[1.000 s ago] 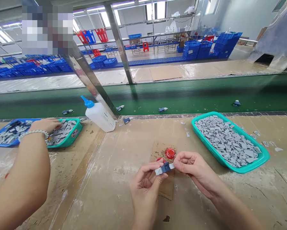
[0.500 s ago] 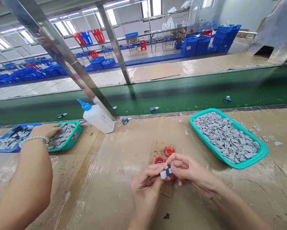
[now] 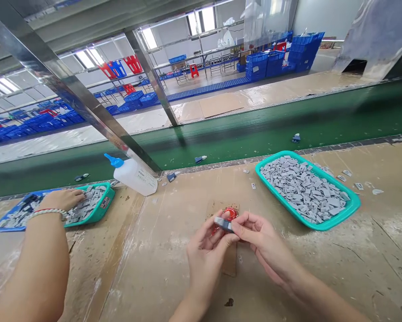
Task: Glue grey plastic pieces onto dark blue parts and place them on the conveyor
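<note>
My left hand [image 3: 205, 250] and my right hand [image 3: 259, 243] meet over the bench, and both pinch a small grey and dark blue plastic part [image 3: 222, 224] between fingertips. The part hangs just above a red cap [image 3: 230, 212] that sits on a small cardboard square [image 3: 229, 264]. A teal tray [image 3: 341, 215] heaped with several grey plastic pieces lies to the right of my right hand.
At the left, another person's arm reaches into a teal tray [image 3: 103, 210] of grey pieces beside a blue tray [image 3: 4, 223]. A white squeeze bottle [image 3: 133, 175] with a blue nozzle lies by a slanted steel post [image 3: 86, 112]. A green conveyor belt [image 3: 254, 134] carries a few small parts.
My hands have pulled in a little and turned the part flat, close over the red cap. The view has tilted. The other person's hand stays in the left tray.
</note>
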A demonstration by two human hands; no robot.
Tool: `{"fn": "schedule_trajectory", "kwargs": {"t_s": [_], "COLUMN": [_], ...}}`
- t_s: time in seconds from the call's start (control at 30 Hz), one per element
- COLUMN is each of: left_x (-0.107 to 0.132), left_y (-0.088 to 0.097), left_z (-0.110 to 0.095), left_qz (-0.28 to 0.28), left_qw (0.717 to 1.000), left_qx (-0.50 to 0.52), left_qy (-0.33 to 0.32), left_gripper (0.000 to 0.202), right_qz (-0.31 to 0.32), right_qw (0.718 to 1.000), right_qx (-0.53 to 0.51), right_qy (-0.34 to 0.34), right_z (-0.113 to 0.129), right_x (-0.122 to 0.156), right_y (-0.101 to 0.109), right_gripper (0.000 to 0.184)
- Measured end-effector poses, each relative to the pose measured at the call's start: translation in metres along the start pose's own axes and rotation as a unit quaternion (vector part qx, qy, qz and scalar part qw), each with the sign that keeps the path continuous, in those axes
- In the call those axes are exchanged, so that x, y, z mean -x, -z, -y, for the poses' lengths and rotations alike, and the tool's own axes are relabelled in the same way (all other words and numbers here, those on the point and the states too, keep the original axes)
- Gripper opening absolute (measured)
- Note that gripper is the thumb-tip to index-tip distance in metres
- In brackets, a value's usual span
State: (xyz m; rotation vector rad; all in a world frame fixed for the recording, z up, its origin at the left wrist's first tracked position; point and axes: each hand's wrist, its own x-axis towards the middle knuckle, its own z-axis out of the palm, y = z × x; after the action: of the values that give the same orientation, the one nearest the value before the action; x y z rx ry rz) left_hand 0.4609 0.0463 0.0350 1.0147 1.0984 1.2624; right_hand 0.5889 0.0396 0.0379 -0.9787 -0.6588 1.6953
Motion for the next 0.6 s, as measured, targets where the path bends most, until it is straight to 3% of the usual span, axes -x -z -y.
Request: {"fn": "schedule_trajectory", "kwargs": {"t_s": [0.1,0.17,0.23,0.3,0.33,0.47,0.6], "left_x": [-0.011,-0.018,-0.024,-0.026,-0.025,-0.012,0.003], "left_y": [0.003,0.012,0.024,0.037,0.044,0.074,0.104], "left_z": [-0.007,-0.011,-0.015,-0.018,-0.019,-0.016,-0.004], "left_qz": [0.008,0.012,-0.004,-0.027,-0.040,-0.096,-0.130], "left_qw": [0.998,0.997,0.996,0.995,0.994,0.988,0.978], "left_qx": [0.044,0.068,0.084,0.095,0.100,0.118,0.164], "left_qy": [0.039,0.028,0.009,0.001,0.002,0.004,-0.008], "left_gripper": [0.043,0.046,0.047,0.048,0.048,0.047,0.043], "right_qz": [0.034,0.052,0.030,0.011,0.003,0.038,0.079], "right_qw": [0.995,0.969,0.880,0.745,0.718,0.661,0.617], "right_qx": [0.093,0.235,0.446,0.638,0.668,0.725,0.759], "right_qy": [0.017,0.062,0.162,0.197,0.195,0.191,0.192], "right_z": [0.022,0.045,0.068,0.082,0.085,0.064,0.032], "right_x": [-0.009,-0.029,-0.062,-0.107,-0.132,-0.222,-0.272], "right_y": [-0.004,-0.005,-0.009,-0.019,-0.026,-0.066,-0.102], "right_gripper": [0.030,0.040,0.036,0.029,0.026,0.041,0.033]}}
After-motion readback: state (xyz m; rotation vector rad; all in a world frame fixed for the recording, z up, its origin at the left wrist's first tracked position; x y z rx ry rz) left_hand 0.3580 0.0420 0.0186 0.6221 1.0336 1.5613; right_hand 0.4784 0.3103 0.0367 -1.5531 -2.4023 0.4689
